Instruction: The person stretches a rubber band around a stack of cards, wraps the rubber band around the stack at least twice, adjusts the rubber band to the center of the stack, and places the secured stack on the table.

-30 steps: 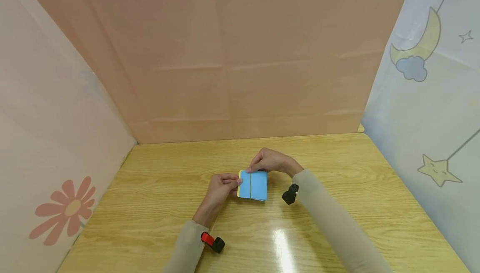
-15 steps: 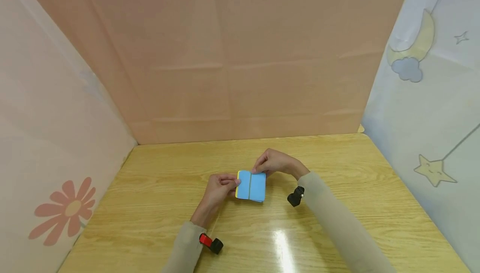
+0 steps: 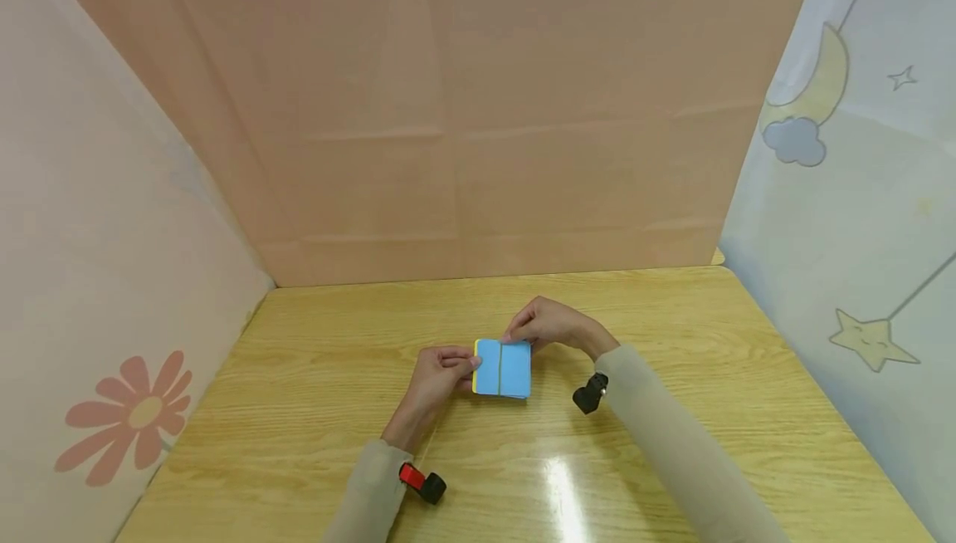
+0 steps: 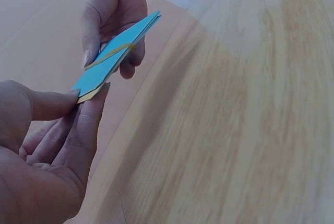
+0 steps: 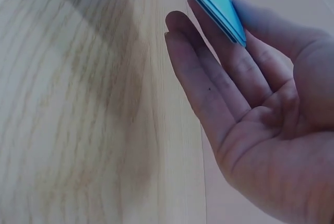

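A small stack of blue cards (image 3: 515, 370) is held just above the table, with a yellow edge showing along its left side. Round its middle runs a thin yellowish rubber band (image 3: 500, 369). My left hand (image 3: 436, 377) pinches the left edge, thumb on top and fingers below, as the left wrist view also shows. At the far edge, my right hand (image 3: 548, 323) pinches the stack, its thumb tip by the band. In the right wrist view the right fingers (image 5: 201, 83) reach under the stack while the thumb lies on its upper face.
The wood-grain table (image 3: 314, 410) spreads round both hands. A peach cloth backdrop (image 3: 448, 153) rises behind it, with printed cloths to the left (image 3: 112, 236) and right (image 3: 836, 236). A black wrist device (image 3: 590, 393) hangs by the right sleeve, another (image 3: 431, 487) by the left.
My right hand has shifted slightly right along the far edge, its thumb now by the rubber band. The left hand keeps its pinch and the stack has barely moved.
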The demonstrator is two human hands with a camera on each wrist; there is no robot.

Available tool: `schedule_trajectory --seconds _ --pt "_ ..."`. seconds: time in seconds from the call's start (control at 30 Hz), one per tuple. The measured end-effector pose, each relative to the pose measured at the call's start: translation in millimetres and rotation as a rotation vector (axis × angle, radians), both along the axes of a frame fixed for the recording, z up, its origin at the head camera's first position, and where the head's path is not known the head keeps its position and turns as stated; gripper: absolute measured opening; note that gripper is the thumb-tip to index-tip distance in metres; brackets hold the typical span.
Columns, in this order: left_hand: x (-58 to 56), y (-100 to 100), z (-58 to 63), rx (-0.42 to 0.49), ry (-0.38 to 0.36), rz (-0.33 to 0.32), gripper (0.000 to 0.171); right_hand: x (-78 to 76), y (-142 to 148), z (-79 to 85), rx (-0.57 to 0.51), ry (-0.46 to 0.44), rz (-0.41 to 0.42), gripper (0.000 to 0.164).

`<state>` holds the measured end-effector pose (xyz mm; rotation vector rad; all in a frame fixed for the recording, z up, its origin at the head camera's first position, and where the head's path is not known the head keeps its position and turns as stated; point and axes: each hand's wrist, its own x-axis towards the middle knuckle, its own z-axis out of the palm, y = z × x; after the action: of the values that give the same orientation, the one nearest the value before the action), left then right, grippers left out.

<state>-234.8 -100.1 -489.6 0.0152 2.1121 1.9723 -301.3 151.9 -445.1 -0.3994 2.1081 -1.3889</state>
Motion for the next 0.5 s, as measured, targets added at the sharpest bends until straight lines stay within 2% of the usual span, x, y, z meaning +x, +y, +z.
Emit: schedule_trajectory --seconds 0.17,0.5 --pt "-1.5 -0.1 1.3 0.005 0.006 0.012 0.023 2.4 5.7 -2.9 -0.029 0.003 -0.006 0.020" --pt "-4.0 -2.5 0.8 0.013 -0.002 0.041 0.022 12.7 10.6 -10.1 -0.108 -0.052 -0.064 0.023"
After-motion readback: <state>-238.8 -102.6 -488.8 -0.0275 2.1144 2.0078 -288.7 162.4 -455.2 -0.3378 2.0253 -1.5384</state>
